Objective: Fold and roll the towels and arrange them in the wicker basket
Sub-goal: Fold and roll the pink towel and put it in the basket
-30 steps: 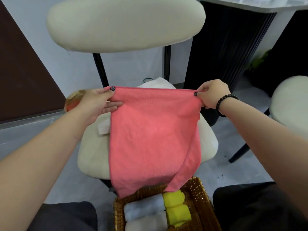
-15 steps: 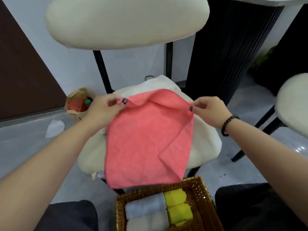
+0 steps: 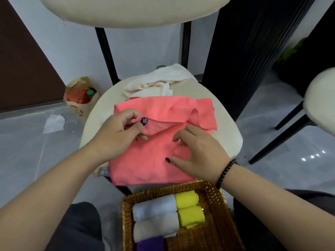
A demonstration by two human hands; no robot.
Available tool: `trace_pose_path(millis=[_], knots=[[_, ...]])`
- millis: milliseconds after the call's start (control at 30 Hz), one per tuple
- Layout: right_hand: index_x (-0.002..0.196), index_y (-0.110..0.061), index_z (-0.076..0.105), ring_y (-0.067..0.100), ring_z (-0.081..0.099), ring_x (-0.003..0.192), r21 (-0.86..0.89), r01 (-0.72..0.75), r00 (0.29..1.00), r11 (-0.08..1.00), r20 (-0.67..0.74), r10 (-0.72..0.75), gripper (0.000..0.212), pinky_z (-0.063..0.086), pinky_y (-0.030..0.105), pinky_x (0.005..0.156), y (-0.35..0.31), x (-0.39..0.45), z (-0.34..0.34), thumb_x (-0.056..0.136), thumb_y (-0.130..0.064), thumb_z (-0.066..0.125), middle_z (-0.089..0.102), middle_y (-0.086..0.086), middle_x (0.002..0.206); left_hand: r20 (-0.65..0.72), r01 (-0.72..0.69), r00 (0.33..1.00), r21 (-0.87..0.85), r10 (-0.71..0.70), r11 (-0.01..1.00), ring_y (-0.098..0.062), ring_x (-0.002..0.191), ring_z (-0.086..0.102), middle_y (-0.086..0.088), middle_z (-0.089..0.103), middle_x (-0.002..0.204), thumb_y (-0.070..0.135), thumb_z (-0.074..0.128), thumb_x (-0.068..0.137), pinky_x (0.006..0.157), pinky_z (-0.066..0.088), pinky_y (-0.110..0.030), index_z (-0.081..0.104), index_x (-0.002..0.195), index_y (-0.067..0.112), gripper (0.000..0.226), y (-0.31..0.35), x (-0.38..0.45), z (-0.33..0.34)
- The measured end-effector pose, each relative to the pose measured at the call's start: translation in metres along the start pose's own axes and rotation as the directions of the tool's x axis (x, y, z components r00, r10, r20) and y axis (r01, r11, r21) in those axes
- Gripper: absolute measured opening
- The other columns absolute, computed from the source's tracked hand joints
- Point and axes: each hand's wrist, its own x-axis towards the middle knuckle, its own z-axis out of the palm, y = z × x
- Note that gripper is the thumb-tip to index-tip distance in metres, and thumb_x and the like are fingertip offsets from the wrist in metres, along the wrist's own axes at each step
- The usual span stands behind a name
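Note:
A pink towel (image 3: 154, 160) lies on the cream chair seat (image 3: 230, 134), its far part folded back toward me. My left hand (image 3: 119, 134) pinches the folded edge between thumb and fingers. My right hand (image 3: 197, 153) rests on the towel with fingers spread and loosely bent. A cream towel (image 3: 159, 82) lies crumpled at the back of the seat. Below, the wicker basket (image 3: 219, 198) holds a light blue roll (image 3: 154, 207), a white roll (image 3: 155, 227), two yellow rolls (image 3: 188, 205) and a purple roll (image 3: 150, 244).
A paper bag (image 3: 79, 98) with a bottle stands on the floor to the left, with a white tissue (image 3: 54, 122) near it. The chair's cream backrest (image 3: 134, 9) hangs overhead. Another cream chair (image 3: 320, 104) stands at the right. My dark-clothed knees flank the basket.
The pink towel, held up by its top corners a second ago, was lowered onto the seat and its upper part folded over. My right hand let go and now rests on it.

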Motion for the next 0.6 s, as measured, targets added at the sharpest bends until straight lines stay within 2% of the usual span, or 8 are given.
trace_pose_path(millis=[67, 133, 233, 300, 367, 433, 467, 600], knots=[[0.094, -0.012, 0.063, 0.024, 0.056, 0.073, -0.071, 0.0, 1.0, 0.997, 0.008, 0.001, 0.033, 0.051, 0.04, 0.063, 0.0, 0.001, 0.002, 0.078, -0.039, 0.06, 0.059, 0.001, 0.08, 0.051, 0.05, 0.997, 0.027, -0.051, 0.998, -0.01, 0.073, 0.071, 0.002, 0.071, 0.071, 0.013, 0.052, 0.097, 0.073, 0.054, -0.021, 0.06, 0.089, 0.016, 0.011, -0.002, -0.001, 0.005], [0.099, -0.009, 0.064, 0.026, 0.059, 0.072, -0.065, -0.038, 0.999, 0.997, -0.039, 0.036, 0.022, 0.051, 0.04, 0.06, 0.002, 0.0, -0.006, 0.079, -0.018, 0.06, 0.06, -0.001, 0.078, 0.089, 0.092, 0.991, 0.072, -0.098, 0.993, -0.011, 0.076, 0.072, 0.0, 0.071, 0.072, 0.014, 0.049, 0.099, 0.076, 0.054, -0.027, 0.056, 0.088, 0.018, 0.013, -0.004, 0.0, 0.008], [0.102, -0.018, 0.061, 0.018, 0.056, 0.072, -0.067, -0.263, 0.964, 0.962, -0.065, 0.259, 0.021, 0.049, 0.032, 0.064, 0.011, -0.006, -0.036, 0.082, -0.013, 0.057, 0.047, -0.017, 0.073, 0.073, 0.152, 0.985, 0.079, -0.157, 0.985, -0.009, 0.073, 0.072, -0.001, 0.071, 0.073, 0.013, 0.044, 0.101, 0.07, 0.053, -0.025, 0.052, 0.089, 0.017, 0.015, -0.007, 0.005, 0.008], [0.092, -0.024, 0.057, 0.016, 0.057, 0.072, -0.151, -0.462, 0.887, 0.874, -0.081, 0.455, 0.013, 0.052, 0.032, 0.064, 0.027, -0.016, -0.058, 0.081, -0.017, 0.057, 0.052, -0.014, 0.074, 0.03, 0.202, 0.979, 0.016, -0.202, 0.979, -0.01, 0.068, 0.072, -0.007, 0.069, 0.076, 0.012, 0.041, 0.102, 0.065, 0.054, -0.02, 0.05, 0.089, 0.016, 0.016, -0.007, 0.007, 0.006], [0.083, -0.021, 0.057, 0.018, 0.061, 0.071, -0.307, -0.612, 0.761, 0.729, 0.02, 0.648, 0.003, 0.057, 0.035, 0.064, 0.043, -0.026, -0.072, 0.082, -0.018, 0.057, 0.061, -0.004, 0.078, -0.012, 0.224, 0.974, -0.038, -0.225, 0.974, -0.007, 0.063, 0.07, -0.011, 0.067, 0.076, 0.012, 0.042, 0.102, 0.059, 0.053, -0.016, 0.05, 0.089, 0.016, 0.016, -0.006, 0.007, 0.005], [0.086, -0.016, 0.065, 0.021, 0.065, 0.073, -0.439, -0.635, 0.644, 0.636, 0.154, 0.75, 0.007, 0.059, 0.036, 0.066, 0.052, -0.032, -0.074, 0.084, -0.021, 0.06, 0.068, 0.002, 0.084, -0.085, 0.207, 0.975, -0.011, -0.207, 0.978, -0.002, 0.055, 0.063, -0.006, 0.061, 0.07, 0.01, 0.046, 0.101, 0.054, 0.047, -0.013, 0.053, 0.088, 0.013, 0.015, -0.008, 0.005, 0.004], [0.092, -0.015, 0.066, 0.02, 0.065, 0.076, -0.457, -0.628, 0.635, 0.63, 0.167, 0.755, 0.013, 0.059, 0.035, 0.067, 0.054, -0.033, -0.072, 0.085, -0.026, 0.061, 0.068, 0.002, 0.088, -0.117, 0.185, 0.977, 0.037, -0.179, 0.982, -0.005, 0.058, 0.059, -0.004, 0.058, 0.069, 0.013, 0.05, 0.099, 0.057, 0.045, -0.016, 0.054, 0.087, 0.011, 0.013, -0.011, 0.005, 0.003], [0.12, -0.022, 0.054, 0.017, 0.057, 0.087, -0.282, -0.564, 0.811, 0.776, -0.012, 0.585, 0.033, 0.053, 0.034, 0.07, 0.05, -0.02, -0.061, 0.09, -0.036, 0.057, 0.057, -0.001, 0.11, -0.1, 0.15, 0.985, 0.065, -0.143, 0.986, -0.02, 0.082, 0.063, -0.003, 0.068, 0.077, 0.024, 0.056, 0.095, 0.084, 0.046, -0.038, 0.059, 0.086, 0.016, 0.012, -0.013, 0.0, -0.002]])
